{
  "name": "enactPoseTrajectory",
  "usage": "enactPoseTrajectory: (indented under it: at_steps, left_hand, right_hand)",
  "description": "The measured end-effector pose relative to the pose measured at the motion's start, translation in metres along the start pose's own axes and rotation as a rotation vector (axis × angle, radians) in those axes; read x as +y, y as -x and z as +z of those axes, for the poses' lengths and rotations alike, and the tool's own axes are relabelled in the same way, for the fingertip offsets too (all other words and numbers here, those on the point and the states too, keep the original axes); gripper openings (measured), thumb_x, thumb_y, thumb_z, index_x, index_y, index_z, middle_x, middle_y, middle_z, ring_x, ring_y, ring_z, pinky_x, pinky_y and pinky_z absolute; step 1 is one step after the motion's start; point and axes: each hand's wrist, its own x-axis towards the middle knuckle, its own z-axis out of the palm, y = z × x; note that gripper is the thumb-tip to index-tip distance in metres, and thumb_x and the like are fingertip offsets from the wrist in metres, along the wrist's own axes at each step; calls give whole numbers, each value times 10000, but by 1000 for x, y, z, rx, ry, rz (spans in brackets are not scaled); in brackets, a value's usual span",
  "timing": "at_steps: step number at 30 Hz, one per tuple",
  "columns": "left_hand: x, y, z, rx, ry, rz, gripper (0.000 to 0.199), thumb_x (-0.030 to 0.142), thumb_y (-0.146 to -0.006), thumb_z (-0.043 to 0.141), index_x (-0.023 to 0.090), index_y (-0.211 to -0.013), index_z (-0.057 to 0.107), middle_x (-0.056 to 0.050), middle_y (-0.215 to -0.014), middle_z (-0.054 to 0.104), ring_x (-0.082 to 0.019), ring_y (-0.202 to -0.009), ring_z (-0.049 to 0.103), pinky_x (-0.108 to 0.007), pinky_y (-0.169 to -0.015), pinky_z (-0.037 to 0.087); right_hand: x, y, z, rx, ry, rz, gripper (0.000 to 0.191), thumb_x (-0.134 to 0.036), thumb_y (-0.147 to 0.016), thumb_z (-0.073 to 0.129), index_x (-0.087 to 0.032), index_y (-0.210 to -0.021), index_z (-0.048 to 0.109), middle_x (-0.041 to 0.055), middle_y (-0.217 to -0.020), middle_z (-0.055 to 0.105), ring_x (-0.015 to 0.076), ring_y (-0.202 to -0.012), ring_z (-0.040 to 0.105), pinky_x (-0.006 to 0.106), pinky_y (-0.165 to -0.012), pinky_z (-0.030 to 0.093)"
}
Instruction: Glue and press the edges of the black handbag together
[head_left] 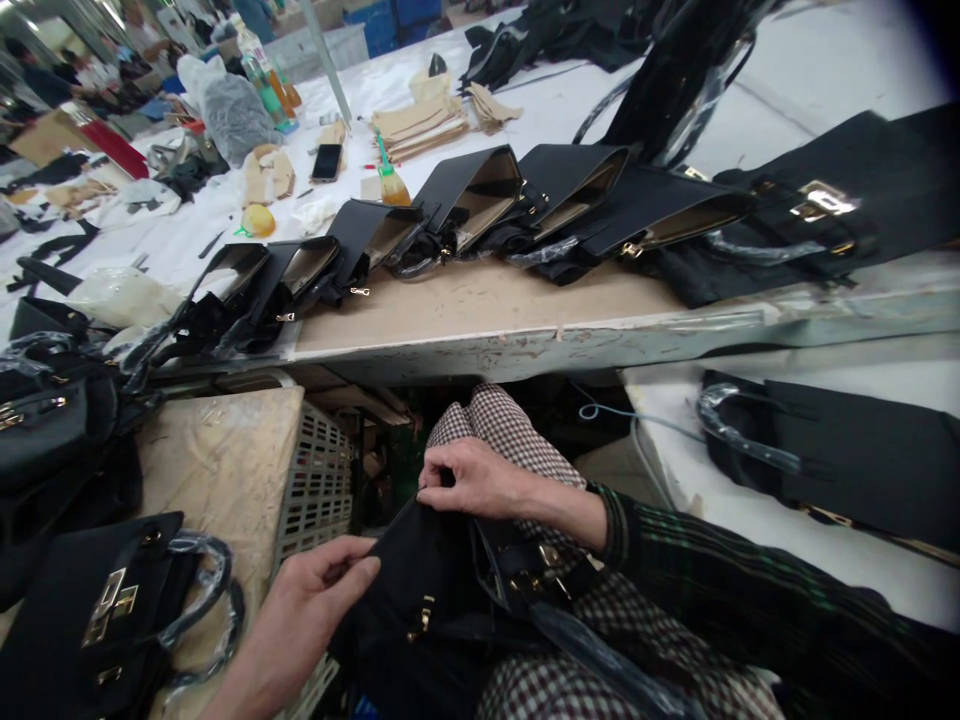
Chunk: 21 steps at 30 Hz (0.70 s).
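A black handbag [409, 570] with gold hardware lies across my lap, over checked trousers [517, 425]. My left hand [307, 600] pinches the bag's edge on the near left, thumb against fingers. Further along that same edge, my right hand [472, 478] grips the far corner between thumb and curled fingers. A small gold clasp shows on the bag's panel between and below my hands. One handle of the bag, wrapped in clear plastic, trails toward the bottom right. The underside of the bag is hidden.
Black handbags [465, 200] stand in a row along the workbench [525, 320] ahead. Another handbag [112, 610] rests on the board [217, 460] at left, beside a plastic crate [319, 480]. At right, a handbag [862, 455] lies on a white surface. A glue bottle [392, 185] stands behind the row.
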Motion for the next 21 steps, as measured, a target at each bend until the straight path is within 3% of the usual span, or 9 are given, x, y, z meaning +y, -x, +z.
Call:
enactPoseTrajectory:
  at_steps: [7, 10, 13, 16, 21]
  left_hand:
    - [-32, 16, 6, 209, -16, -32, 400, 492, -864, 599, 176, -1076, 724, -24, -879, 755, -198, -816, 660, -248, -716, 495]
    - [-35, 16, 9, 259, -146, 4, 415, 502, -896, 542, 186, -1116, 695, -19, -888, 746, -200, -829, 665, -253, -724, 497]
    - [-25, 15, 6, 234, -308, 47, 403, 496, -923, 477, 212, -1113, 690, -12, -895, 744, -200, -847, 679, -256, -733, 505]
    - [-8, 8, 5, 225, -461, 67, 393, 494, -924, 467, 241, -1137, 680, -16, -979, 758, -209, -919, 695, -269, -787, 515]
    - [21, -15, 18, 235, -739, 174, 325, 415, -951, 464, 277, -1170, 661, -26, -1164, 735, -248, -1035, 690, -322, -856, 485]
  right_hand:
    - [-1, -4, 1, -33, 35, 36, 98, -232, -789, 696, -178, -736, 634, -9, -741, 695, 151, -714, 635, 237, -683, 419]
    - [-2, -5, 0, -24, 45, 11, 175, -244, -773, 718, -197, -928, 651, -10, -837, 716, 164, -769, 650, 243, -707, 433]
    - [-3, -6, -1, -76, 72, -3, 299, -235, -807, 688, -215, -1104, 670, 10, -971, 740, 184, -872, 676, 258, -773, 449]
    - [-2, -8, -2, -147, 113, -60, 210, -256, -874, 621, -228, -1044, 741, 18, -1001, 751, 189, -931, 687, 257, -827, 451]
    - [2, -7, 0, -175, 149, -134, 235, -297, -918, 587, -247, -1089, 740, 10, -1004, 753, 177, -916, 693, 242, -805, 449]
